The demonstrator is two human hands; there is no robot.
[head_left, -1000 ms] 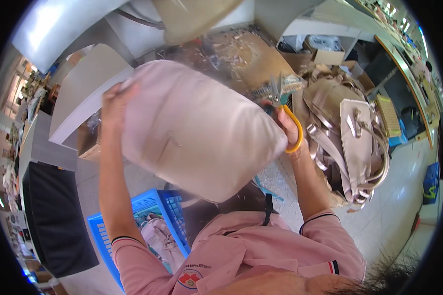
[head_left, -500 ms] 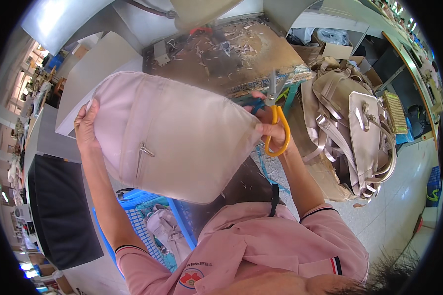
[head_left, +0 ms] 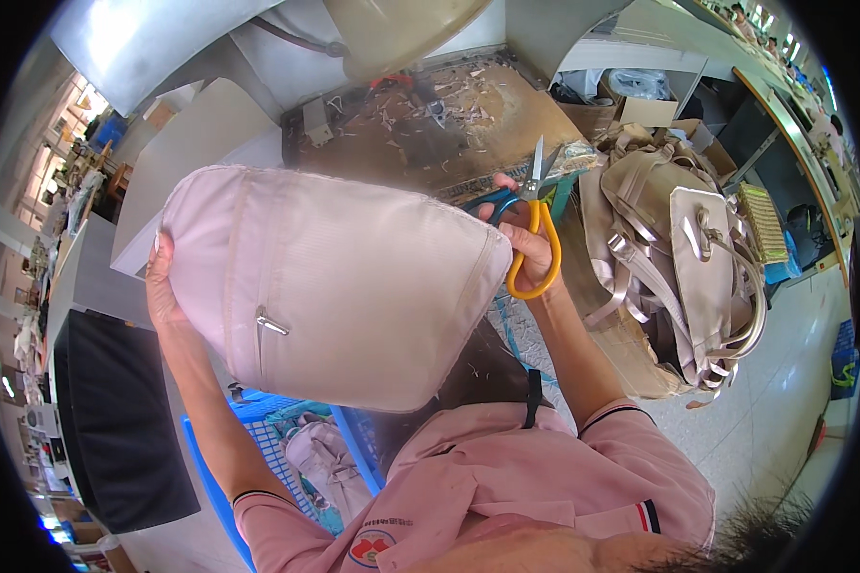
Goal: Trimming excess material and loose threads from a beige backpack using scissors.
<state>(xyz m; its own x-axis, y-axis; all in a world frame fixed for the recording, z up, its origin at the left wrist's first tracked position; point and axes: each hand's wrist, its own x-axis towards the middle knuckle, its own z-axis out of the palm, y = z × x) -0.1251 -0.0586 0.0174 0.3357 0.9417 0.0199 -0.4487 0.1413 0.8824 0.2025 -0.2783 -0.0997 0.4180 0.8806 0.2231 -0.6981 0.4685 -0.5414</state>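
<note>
One beige panel is pinched by my left grip and right grip, which also holds scissors. Its left end has dipped, zip pull still facing me.

Note at upper centre a worn brown board littered with pale scraps, a small grey block near its left end. Record above it a smooth cream cover, cut off by the upper edge. At left, observe a pale grey panel and, lower down, a black cloth hanging in folds. At lower left, log a blue lattice-sided basket. At upper right, see a cardboard box holding clear plastic; farther right, a yellow slatted object, type unclear.
</note>
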